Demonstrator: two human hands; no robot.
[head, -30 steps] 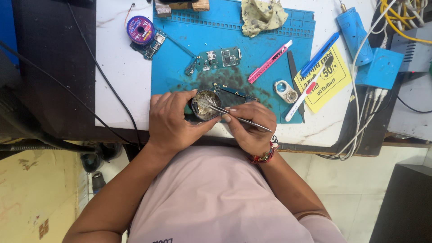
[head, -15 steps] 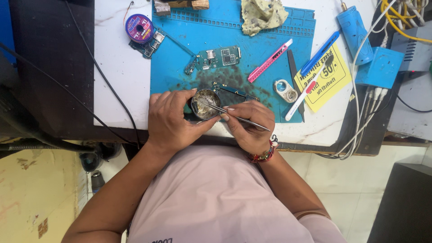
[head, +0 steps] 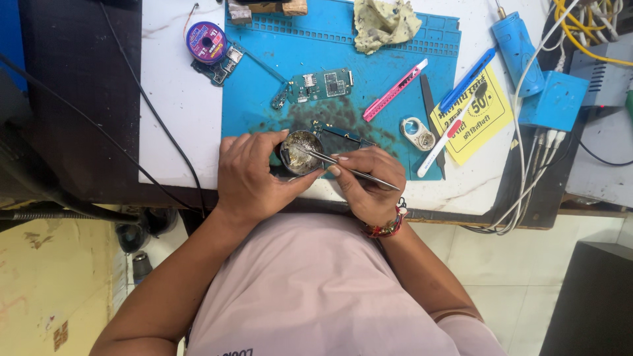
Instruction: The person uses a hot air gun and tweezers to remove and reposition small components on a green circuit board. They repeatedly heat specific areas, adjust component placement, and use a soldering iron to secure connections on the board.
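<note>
Barely shifted, right hand (head: 369,184) dips tweezers (head: 343,165) into left-held tin (head: 300,151).

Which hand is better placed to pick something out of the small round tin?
The right hand, probably: it holds the metal tweezers with their tips already over the round tin. The left hand wraps around the tin's side, steadying it.

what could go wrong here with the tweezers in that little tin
The left hand holds the small round tin near the table edge, so a slip might drop it. The tweezers in the right hand dip into its paste; a jerk could smear residue onto the circuit board just behind.
</note>
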